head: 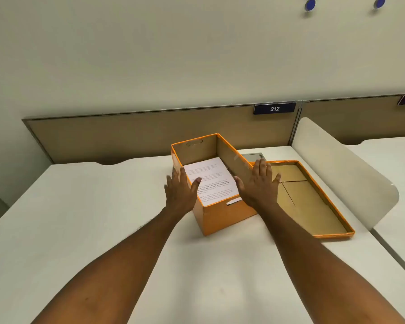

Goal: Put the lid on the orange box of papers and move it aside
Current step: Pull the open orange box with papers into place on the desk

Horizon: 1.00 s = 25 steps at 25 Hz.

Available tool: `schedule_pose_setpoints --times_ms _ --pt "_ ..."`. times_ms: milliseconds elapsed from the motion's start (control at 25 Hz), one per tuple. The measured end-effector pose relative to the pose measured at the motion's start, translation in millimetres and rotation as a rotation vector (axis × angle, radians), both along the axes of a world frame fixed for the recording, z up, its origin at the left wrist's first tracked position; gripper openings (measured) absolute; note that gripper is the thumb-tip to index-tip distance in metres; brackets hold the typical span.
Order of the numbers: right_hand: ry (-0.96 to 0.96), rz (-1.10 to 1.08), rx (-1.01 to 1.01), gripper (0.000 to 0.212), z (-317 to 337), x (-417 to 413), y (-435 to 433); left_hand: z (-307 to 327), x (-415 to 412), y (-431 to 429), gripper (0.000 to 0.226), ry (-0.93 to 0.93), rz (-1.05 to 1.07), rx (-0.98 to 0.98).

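An open orange box (222,217) stands in the middle of the white desk, with printed papers (211,181) lying flat inside. Its orange lid (313,206) lies upside down on the desk just to the right, touching the box. My left hand (180,192) is flat against the box's left wall, thumb over the rim. Over the right wall, my right hand (258,183) has its fingers spread, the fingertips reaching toward the lid. Neither hand grips anything.
The white desk (91,218) has a brown back panel (150,134) bearing a "212" sign (274,108). A rounded white divider (341,169) stands just right of the lid, with another desk beyond it. A grey cable hatch (253,157) sits behind the box.
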State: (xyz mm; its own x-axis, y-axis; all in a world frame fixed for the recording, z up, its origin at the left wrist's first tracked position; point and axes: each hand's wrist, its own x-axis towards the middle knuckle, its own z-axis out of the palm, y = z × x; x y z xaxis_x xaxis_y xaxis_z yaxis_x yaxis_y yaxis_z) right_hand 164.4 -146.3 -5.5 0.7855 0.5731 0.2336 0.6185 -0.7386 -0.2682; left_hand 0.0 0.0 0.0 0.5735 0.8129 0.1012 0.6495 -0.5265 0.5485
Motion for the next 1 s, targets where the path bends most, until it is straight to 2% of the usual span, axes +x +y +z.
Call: schedule_pose_setpoints --times_ms 120,280,400,560,680,800,920,1000 --pt "0.175 -0.1 0.08 0.082 -16.6 11.6 -8.8 -14.6 8.7 -4.9 0.083 0.045 0.069 -0.288" --pt "0.475 -0.224 0.39 0.068 -25.2 38.8 -12.5 -27.5 14.9 -7.8 0.082 0.013 0.076 -0.429" --pt "0.534 -0.253 0.416 0.065 -30.7 60.4 -13.1 -31.7 17.0 -6.4 0.081 -0.023 0.158 -0.587" --pt "0.596 -0.172 0.364 0.056 -42.9 77.7 -5.2 -36.7 23.0 -5.2 0.073 -0.101 0.222 -0.8" --pt "0.557 -0.131 0.333 0.044 -49.6 86.8 -2.0 -42.7 31.2 -7.2 0.051 -0.174 0.238 -0.75" --pt "0.545 -0.13 0.274 0.047 -50.5 97.4 4.2 -45.6 38.1 -10.1 0.032 -0.19 0.263 -0.643" --pt "0.649 -0.132 0.281 0.058 -50.4 101.1 14.1 -41.1 36.6 -10.2 0.03 -0.192 0.232 -0.658" --pt "0.666 -0.128 0.274 0.052 -50.5 95.2 16.7 -32.3 30.2 -9.0 0.033 -0.197 0.213 -0.673"
